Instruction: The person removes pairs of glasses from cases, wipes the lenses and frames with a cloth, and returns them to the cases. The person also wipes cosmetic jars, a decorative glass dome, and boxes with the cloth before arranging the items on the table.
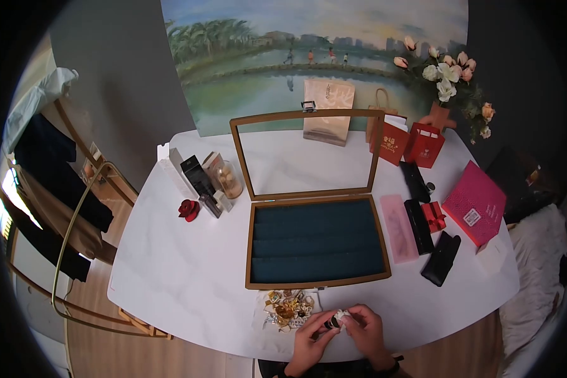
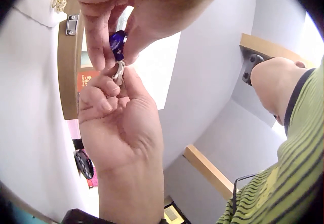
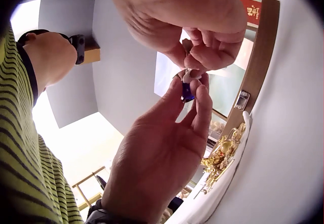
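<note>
Both hands meet in front of the display case, at the table's near edge. My left hand (image 1: pixel 310 343) pinches a small, shiny dark-blue piece (image 2: pixel 117 44) between thumb and fingers. From its end comes a whitish, crumpled-looking part (image 2: pixel 119 71), which my right hand (image 1: pixel 366 332) pinches with thumb and fingertips. Fingers cover much of both parts, so I cannot tell what the piece is. Just left of the hands, a heap of gold and silver jewelry (image 1: pixel 288 309) lies on a white cloth (image 1: pixel 268 337).
A wooden-framed display case (image 1: pixel 249 246) stands with its glass lid up, showing dark-green padded rows (image 1: pixel 315 242). To its right lie a pink case (image 1: pixel 399 230), black cases (image 1: pixel 441 259) and a magenta box (image 1: pixel 475 205). Small boxes (image 1: pixel 195 173) and a red rose (image 1: pixel 188 210) are left.
</note>
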Tool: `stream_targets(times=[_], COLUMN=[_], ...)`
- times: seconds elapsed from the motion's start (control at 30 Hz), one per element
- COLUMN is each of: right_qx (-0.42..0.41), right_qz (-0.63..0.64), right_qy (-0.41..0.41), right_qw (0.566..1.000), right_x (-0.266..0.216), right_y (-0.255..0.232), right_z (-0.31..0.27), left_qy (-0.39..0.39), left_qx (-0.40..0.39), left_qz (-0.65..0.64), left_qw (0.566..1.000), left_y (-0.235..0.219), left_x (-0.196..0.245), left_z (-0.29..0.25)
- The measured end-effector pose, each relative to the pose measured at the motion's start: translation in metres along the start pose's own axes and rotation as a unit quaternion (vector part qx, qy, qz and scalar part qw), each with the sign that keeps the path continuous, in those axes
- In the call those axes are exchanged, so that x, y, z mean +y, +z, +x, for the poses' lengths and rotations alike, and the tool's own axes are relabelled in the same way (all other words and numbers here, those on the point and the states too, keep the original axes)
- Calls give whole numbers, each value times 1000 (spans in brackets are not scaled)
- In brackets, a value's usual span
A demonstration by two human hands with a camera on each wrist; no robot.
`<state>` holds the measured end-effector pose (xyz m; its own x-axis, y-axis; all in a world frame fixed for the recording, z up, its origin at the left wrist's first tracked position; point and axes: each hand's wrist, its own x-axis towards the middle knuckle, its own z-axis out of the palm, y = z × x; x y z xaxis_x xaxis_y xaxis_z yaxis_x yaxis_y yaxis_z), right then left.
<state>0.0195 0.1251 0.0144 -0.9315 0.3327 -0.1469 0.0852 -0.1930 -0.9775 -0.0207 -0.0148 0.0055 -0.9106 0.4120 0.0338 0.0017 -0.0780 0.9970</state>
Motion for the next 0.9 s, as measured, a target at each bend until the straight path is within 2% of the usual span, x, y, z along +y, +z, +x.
stream_targets(times=[0.03, 0.1, 0.13, 0.2, 0.23, 0.3, 0.43, 0.5, 0.53, 0.6, 0.7, 0.77, 0.87, 0.9], right_qx=[0, 10, 9, 20, 21, 1, 11, 36, 37, 17, 21, 24, 4, 7], right_qz=[0, -3, -4, -151, -151, -240, -184, -208, -209, -251, -237, -234, -242, -185], right_qy=[0, -64, -62, -181, -180, -180, -141, -182, -183, -240, -237, -234, -200, -191], right_qw=[1000, 998, 998, 972, 972, 954, 973, 960, 960, 937, 942, 943, 949, 964], right_x=[0, 2, 0, -6, -7, -8, -6, -8, -9, -11, -13, -16, -15, -6], right_y=[1, 4, 5, 7, 5, 0, 1, 5, 5, 6, 9, 8, 4, 3], right_z=[0, -1, -1, -1, 0, 3, 11, 11, 10, 8, 5, 4, 6, 10], left_qy=[-5, -13, -13, -16, -11, -7, 22, 25, 10, -4, -29, 25, 40, 35], left_qx=[10, 22, 18, 14, 4, -9, -20, -18, 1, 18, 34, -14, 2, -5], left_qz=[-23, -47, -49, -51, -11, 30, 66, 70, 42, 12, 22, 74, 55, 57], left_qw=[1000, 999, 999, 998, 1000, 999, 997, 997, 999, 1000, 999, 997, 998, 998], left_y=[1, 2, 1, 0, -2, -3, -3, -3, -3, -3, -5, -5, -3, -4], left_x=[0, -1, -3, -4, -2, 1, 8, 5, 1, -5, 2, 6, 6, 3], left_z=[-1, -2, -2, -3, -3, -2, 0, 0, 0, 1, 2, -1, -1, 0])
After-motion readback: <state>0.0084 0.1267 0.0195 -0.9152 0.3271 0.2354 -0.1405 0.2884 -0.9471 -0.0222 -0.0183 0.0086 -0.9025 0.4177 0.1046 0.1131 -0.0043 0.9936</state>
